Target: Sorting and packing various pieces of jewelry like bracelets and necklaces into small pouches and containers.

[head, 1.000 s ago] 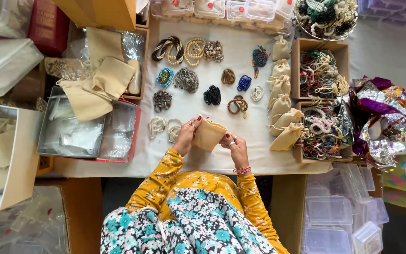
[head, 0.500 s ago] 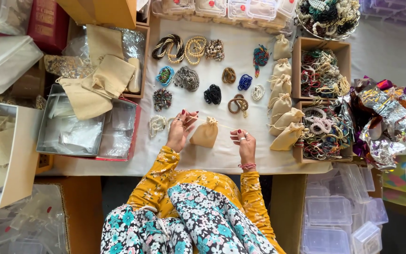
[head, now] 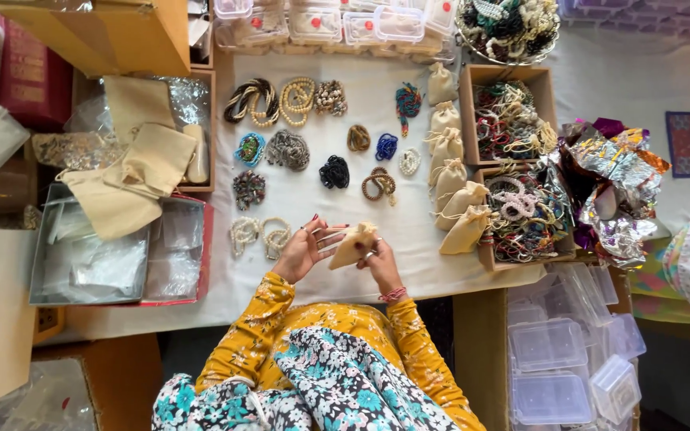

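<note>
Above the near edge of the white-covered tabletop, the right hand has its grip clenched on a small tan drawstring pouch, which tilts with its gathered neck toward the row of filled pouches to the right. The left hand sits just beside the pouch with fingers spread, its grip released; thin cord seems to run from the pouch to those fingers, though the strands are too fine to be sure. Bead bracelets lie in small coils on the cloth beyond the hands (black, blue, brown and pearl-coloured ones among them). Flat empty pouches are piled at the left, near a tray of clear plastic bags.
</note>
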